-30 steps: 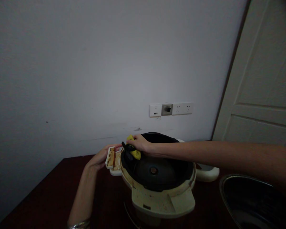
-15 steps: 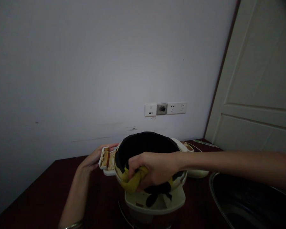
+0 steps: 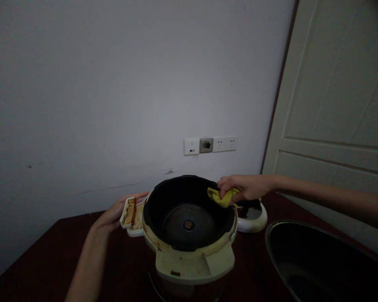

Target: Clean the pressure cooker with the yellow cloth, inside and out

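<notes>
The electric cooker body (image 3: 193,266) stands in the lower middle of the frame, its round dark interior (image 3: 189,222) facing up and its pale rim stained brown. At the interior's upper right edge, the right hand (image 3: 247,186) has its grip closed on a bunched yellow cloth (image 3: 223,198). The left hand (image 3: 113,214) is at the cooker's left side, beside the stained hinge block (image 3: 130,212); its fingers are partly hidden, so I cannot tell its grip. A white rounded part (image 3: 254,225) lies right of the cooker on the dark red counter (image 3: 50,256). A dark metal-rimmed vessel (image 3: 271,230) fills the lower right, and wall sockets (image 3: 225,144) sit above centre.
</notes>
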Tool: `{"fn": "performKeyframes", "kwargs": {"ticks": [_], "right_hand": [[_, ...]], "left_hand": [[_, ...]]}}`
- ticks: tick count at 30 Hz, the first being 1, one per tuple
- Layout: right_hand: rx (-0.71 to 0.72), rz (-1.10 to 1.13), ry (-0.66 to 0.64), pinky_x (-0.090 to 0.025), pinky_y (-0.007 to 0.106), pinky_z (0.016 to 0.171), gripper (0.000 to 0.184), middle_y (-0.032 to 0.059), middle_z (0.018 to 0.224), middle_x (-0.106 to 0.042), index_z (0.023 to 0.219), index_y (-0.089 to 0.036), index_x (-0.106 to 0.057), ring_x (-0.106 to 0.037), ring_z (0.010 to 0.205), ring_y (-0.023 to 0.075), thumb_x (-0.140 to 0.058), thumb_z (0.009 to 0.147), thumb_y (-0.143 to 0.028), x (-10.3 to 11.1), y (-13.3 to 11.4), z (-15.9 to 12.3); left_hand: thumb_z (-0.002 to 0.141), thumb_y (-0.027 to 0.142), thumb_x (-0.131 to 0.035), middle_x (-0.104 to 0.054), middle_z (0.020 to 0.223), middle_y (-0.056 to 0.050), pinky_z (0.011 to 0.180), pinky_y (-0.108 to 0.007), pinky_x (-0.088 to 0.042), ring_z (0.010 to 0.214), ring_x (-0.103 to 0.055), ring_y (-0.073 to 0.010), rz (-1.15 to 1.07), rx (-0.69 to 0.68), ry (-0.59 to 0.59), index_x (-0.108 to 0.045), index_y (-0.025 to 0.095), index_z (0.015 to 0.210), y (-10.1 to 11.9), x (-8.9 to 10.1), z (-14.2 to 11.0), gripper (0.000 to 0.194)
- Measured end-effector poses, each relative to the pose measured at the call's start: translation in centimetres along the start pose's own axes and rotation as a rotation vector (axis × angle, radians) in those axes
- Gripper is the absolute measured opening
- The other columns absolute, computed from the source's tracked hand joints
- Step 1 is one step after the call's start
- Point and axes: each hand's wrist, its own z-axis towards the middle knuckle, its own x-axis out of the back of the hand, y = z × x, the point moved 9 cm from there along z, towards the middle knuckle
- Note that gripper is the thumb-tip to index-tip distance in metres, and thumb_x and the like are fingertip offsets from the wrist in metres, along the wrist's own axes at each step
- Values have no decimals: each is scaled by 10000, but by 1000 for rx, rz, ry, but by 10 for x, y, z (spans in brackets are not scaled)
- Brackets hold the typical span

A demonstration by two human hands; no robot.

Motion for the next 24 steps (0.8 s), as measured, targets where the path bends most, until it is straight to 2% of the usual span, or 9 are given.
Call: {"fn": "performKeyframes", "kwargs": {"ticks": [4, 7, 10, 12, 14, 18, 21, 24], "right_hand": [[-69, 11, 20, -396, 247, 813, 236, 53, 914, -550, 942, -108, -636, -517, 862, 141, -582, 797, -286, 20, 30, 6], [-116, -1, 121, -411, 242, 793, 313, 64, 929, -593, 1003, -102, -622, -540, 856, 145, -543, 824, -345, 47, 37, 16], [-36, -157, 315, -403, 275, 857, 419, 114, 1103, -595, 1218, -95, -528, -544, 972, 172, -510, 842, -277, 80, 20, 36], [79, -337, 420, -375, 319, 923, 507, 153, 1232, -540, 1324, -86, -429, -511, 1081, 198, -492, 829, -175, 90, -3, 57], [206, -524, 434, -363, 366, 946, 567, 178, 1282, -507, 1366, -84, -372, -480, 1142, 220, -465, 806, -90, 82, -28, 86], [527, -703, 243, -339, 385, 997, 739, 159, 1382, -425, 1411, -111, -287, -375, 1273, 227, -491, 712, 18, 22, -69, 143], [607, -704, 67, -330, 373, 1028, 744, 167, 1415, -381, 1396, -101, -317, -345, 1308, 220, -493, 689, 51, -17, -69, 169], [550, -603, 24, -327, 333, 1045, 766, 171, 1423, -367, 1402, -113, -320, -351, 1311, 190, -459, 676, 84, -23, -52, 175]], "left_hand": [[686, 157, -651, -718, 845, -71, 738, -282, -498, 767, -653, -214, 30, 10, 57, -689, 127, 1039, 4, -2, -5, 357], [699, 184, -651, -715, 805, -76, 695, -269, -495, 700, -639, -192, 42, 9, 63, -707, 112, 989, 9, -10, -8, 304], [694, 196, -661, -713, 802, -79, 691, -268, -493, 699, -637, -191, 35, 3, 47, -715, 112, 967, 11, -16, -9, 291], [671, 191, -681, -713, 796, -77, 685, -267, -496, 700, -640, -193, 21, 1, 46, -718, 119, 958, 10, -14, -9, 298], [659, 187, -693, -714, 788, -77, 681, -267, -500, 697, -644, -194, 12, 3, 58, -719, 125, 952, 7, -8, -7, 300], [662, 186, -691, -716, 822, -79, 719, -298, -506, 730, -658, -212, -3, -18, 20, -712, 140, 972, 2, -1, -2, 314], [672, 160, -674, -716, 829, -75, 752, -304, -504, 747, -662, -207, -5, -38, 17, -714, 141, 948, 1, 2, 1, 279], [676, 144, -672, -716, 850, -74, 744, -294, -503, 752, -662, -202, 13, -44, 18, -710, 146, 963, 2, 4, 1, 289]]}}
